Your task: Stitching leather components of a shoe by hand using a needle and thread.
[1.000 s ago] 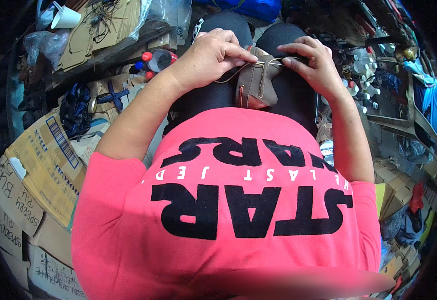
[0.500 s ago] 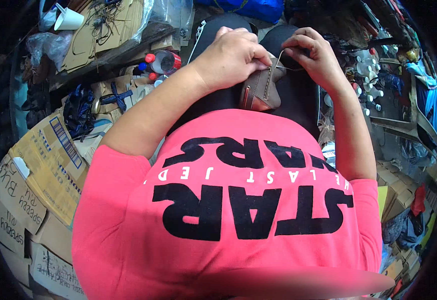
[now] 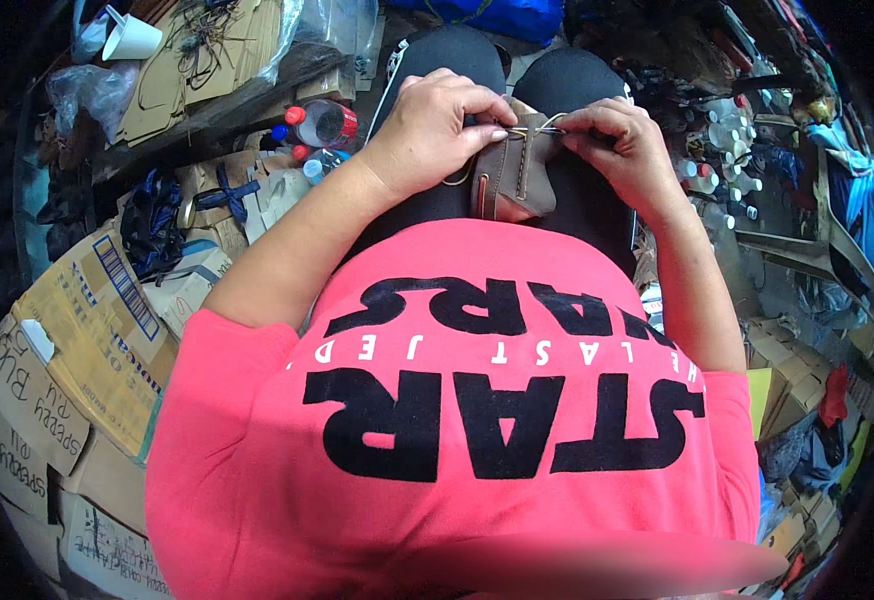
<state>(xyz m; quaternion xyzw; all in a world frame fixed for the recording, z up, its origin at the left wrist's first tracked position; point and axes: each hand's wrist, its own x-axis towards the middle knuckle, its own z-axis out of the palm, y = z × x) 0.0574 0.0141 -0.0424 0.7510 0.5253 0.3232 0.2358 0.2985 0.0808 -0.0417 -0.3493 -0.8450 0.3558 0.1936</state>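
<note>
A brown leather shoe upper (image 3: 510,188) with a raised row of stitches rests between my knees, its edge toward my hands. My left hand (image 3: 445,128) pinches a pale lacing cord (image 3: 523,130) at the upper's far end, thumb against forefinger. Opposite it, my right hand (image 3: 625,148) is closed at the fingertips on the same cord, which runs taut and looped across the leather between the hands. A thin straight piece shows at the right fingertips; whether it is a needle I cannot tell. Another loop of cord hangs beside the upper, under my left hand.
Flattened cardboard (image 3: 97,340) is heaped at the left, near dark blue straps (image 3: 157,225). Plastic bottles (image 3: 325,124) stand beyond my left forearm. A white cup (image 3: 133,38) lies at the far left. More small bottles (image 3: 727,140) and clutter line the right side.
My right hand has come down and slightly left, from raised above the upper to level with my left hand. The left hand has shifted left, and the cord now stretches between both.
</note>
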